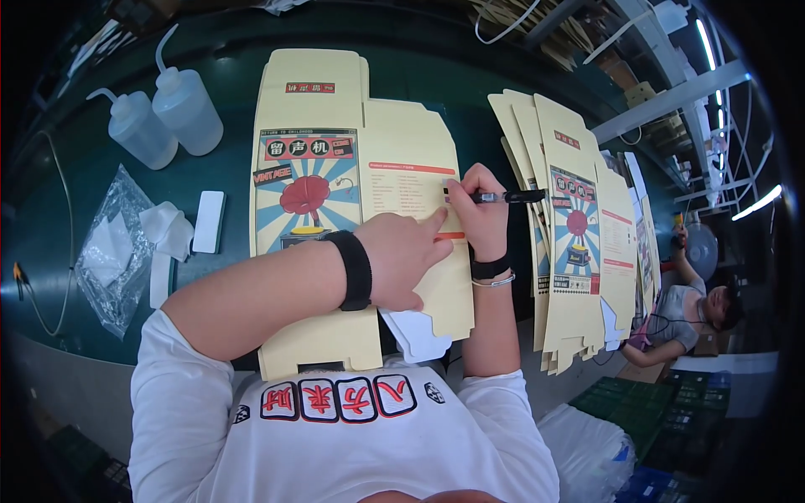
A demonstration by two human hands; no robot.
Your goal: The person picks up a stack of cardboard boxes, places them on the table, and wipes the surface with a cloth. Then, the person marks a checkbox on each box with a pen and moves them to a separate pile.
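In front of me lies a flat, unfolded cream carton (402, 134) printed with a red gramophone on blue and white rays. My left hand (408, 260) rests on its right panel, fingers stretched out, the index finger reaching toward my right thumb. A black marker pen (524, 196) is gripped in my right hand (480, 214), which is over that panel's right edge. The pen sticks out to the right between the fingers. A small dark and white patch shows beside the right fingertips; what it is I cannot make out. White card flaps (415, 335) show below my left hand.
A stack of matching flat cartons (579, 218) lies to the right. Two squeeze wash bottles (189, 109) stand at the far left, near a clear plastic bag (116, 251), crumpled white tissue (168, 230) and a small white box (209, 222). Another person (688, 314) works at the far right.
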